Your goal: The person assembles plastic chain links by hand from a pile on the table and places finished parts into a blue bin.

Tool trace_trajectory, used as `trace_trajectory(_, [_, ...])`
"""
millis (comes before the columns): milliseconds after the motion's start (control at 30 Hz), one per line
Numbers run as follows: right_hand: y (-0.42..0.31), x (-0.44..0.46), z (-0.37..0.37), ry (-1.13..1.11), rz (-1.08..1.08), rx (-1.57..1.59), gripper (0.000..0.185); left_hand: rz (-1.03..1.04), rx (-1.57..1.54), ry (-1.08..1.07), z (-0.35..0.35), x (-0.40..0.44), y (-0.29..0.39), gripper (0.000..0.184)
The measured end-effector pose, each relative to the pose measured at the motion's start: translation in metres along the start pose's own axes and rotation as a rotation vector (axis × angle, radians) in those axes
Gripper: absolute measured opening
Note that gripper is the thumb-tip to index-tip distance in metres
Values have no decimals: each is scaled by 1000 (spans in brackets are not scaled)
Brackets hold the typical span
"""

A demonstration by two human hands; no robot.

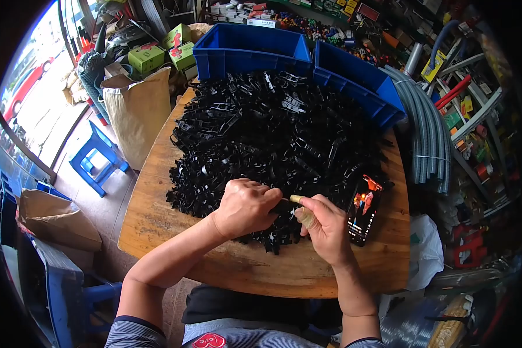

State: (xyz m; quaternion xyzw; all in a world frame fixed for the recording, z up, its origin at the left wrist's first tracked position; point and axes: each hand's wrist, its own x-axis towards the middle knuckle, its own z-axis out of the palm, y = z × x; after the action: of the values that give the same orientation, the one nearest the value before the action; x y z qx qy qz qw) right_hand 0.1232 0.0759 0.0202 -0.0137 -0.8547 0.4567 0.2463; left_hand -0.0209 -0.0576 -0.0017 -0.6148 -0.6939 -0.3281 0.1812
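Note:
Over the near edge of a large heap of small black plastic parts point(261, 133), both hands work close together. My left hand point(246, 207) is closed, back of the hand up, and its fingers hide whatever is in them. My right hand point(329, 232) faces it in a pinch, with yellowish coverings point(296, 199) on its fingertips. Something thin and small shows in the narrow gap between the two hands, too small to name. Beside my right hand a phone point(365, 206) with a lit screen leans on the heap's right side.
The heap lies on a wooden table point(151, 223). Two blue bins point(252, 62) point(359, 87) stand behind it. A paper sack point(136, 116) and a blue stool point(95, 156) are at left. Coiled grey hose point(426, 130) hangs at right, near crowded shelves.

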Motion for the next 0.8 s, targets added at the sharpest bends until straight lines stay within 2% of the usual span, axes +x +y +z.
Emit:
trace_trajectory(167, [5,-2,6,7,-20,94,23,-15,32,7,-7,1,7,23])
trace_trajectory(367, [2,4,19,84,-261,-291,38,-246,-30,-118,-3,5,9,23])
trace_trajectory(467, [12,-3,17,-25,-407,-715,43,-291,-5,-242,-2,1,12,28])
trace_trajectory(500, [13,-3,16,-61,-449,-843,43,-301,19,-271,1,-1,15,25])
trace_trajectory(533, [5,-6,20,-139,-416,-1005,44,-312,42,-301,4,-3,19,21])
trace_trajectory(567, [8,-5,19,-143,-422,-958,44,-324,65,-337,5,-5,21,18])
trace_trajectory(633, [15,2,15,-142,-435,-864,43,-360,-34,-405,-1,2,18,34])
trace_trajectory(700, [6,6,3,-119,-166,-656,46,-414,-202,-463,-20,14,15,46])
trace_trajectory(733, [7,6,-3,-100,-117,-658,46,-482,-308,-507,-34,22,11,47])
trace_trajectory(767, [8,5,-9,-81,-70,-663,45,-429,-434,-273,-24,15,-6,38])
trace_trajectory(800, [13,2,-11,-134,-50,-679,35,-521,-480,-184,-31,21,-15,30])
